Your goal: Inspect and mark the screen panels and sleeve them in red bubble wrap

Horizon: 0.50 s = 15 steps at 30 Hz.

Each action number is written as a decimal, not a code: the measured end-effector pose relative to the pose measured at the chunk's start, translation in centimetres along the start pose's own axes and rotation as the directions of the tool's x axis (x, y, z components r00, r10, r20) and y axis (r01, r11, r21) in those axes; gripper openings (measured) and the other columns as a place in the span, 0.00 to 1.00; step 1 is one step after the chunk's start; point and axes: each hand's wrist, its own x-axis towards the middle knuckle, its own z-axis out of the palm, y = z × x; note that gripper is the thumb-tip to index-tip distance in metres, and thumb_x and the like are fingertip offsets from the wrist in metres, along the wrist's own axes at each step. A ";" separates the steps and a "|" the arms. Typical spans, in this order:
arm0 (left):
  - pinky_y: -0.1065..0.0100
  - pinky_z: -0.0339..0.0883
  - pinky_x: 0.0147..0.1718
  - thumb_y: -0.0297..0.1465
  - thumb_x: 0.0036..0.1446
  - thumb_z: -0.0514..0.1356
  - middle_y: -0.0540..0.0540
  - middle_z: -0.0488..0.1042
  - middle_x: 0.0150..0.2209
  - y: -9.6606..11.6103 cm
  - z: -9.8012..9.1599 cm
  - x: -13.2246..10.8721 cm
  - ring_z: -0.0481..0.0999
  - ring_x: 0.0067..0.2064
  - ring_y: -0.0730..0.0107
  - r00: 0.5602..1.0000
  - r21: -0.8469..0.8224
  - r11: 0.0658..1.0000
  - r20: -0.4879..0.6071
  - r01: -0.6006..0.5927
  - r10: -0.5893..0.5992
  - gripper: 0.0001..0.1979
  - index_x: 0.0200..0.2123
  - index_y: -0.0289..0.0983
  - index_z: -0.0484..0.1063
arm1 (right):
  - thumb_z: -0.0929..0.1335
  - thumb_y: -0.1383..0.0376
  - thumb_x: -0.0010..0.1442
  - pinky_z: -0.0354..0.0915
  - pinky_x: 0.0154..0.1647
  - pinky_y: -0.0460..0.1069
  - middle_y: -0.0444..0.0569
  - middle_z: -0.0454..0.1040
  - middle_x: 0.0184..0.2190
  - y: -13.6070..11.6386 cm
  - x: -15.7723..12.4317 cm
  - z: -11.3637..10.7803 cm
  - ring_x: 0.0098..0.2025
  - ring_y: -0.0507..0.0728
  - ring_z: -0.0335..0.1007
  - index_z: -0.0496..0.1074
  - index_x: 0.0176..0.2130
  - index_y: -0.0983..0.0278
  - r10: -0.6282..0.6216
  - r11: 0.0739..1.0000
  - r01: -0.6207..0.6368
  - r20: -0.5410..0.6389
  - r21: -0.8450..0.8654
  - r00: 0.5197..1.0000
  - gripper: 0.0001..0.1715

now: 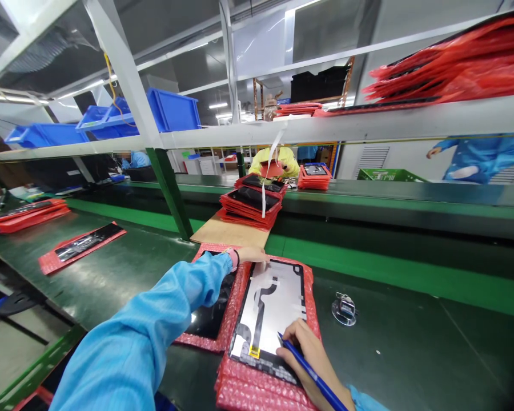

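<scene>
The display panel [282, 302] lies with its pale back side up, on a pile of red bubble-wrap sleeves [257, 391] at the near middle of the tabletop [411, 348]. The right hand [310, 351] grasps a blue pen [310, 374], its tip over the panel. The left hand [252, 254] is at the panel's far edge; whether its fingers pinch it, I cannot tell. Just to the left, partly under the left sleeve, a dark screen [212, 317] rests on another red sleeve.

The tabletop is dark green and slightly shiny, inside a lit workshop room. Its left edge drops toward the floor, and a bright green strip [360, 271] runs along the far side. To the right there is wide room for moving, with a small clear round item [345, 309] on it.

Beyond the panel, a stack of red-wrapped screens [251, 208] on brown cardboard [212, 229] blocks the way, with a white strap [264, 200] hanging before it. A green post [170, 194] stands farther left, under a shelf [346, 123] carrying blue bins [173, 109]. Behind sits a person in yellow [259, 158].
</scene>
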 end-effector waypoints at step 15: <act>0.66 0.66 0.46 0.22 0.40 0.57 0.46 0.77 0.45 -3.0 1.2 -6.8 0.75 0.46 0.62 0.958 -0.572 0.797 0.068 -0.193 0.280 0.31 0.53 0.40 0.70 | 0.65 0.49 0.60 0.62 0.28 0.48 0.43 0.67 0.27 0.6 -0.9 -0.4 0.27 0.55 0.66 0.67 0.36 0.57 -0.162 0.981 0.180 -0.218 0.066 0.963 0.15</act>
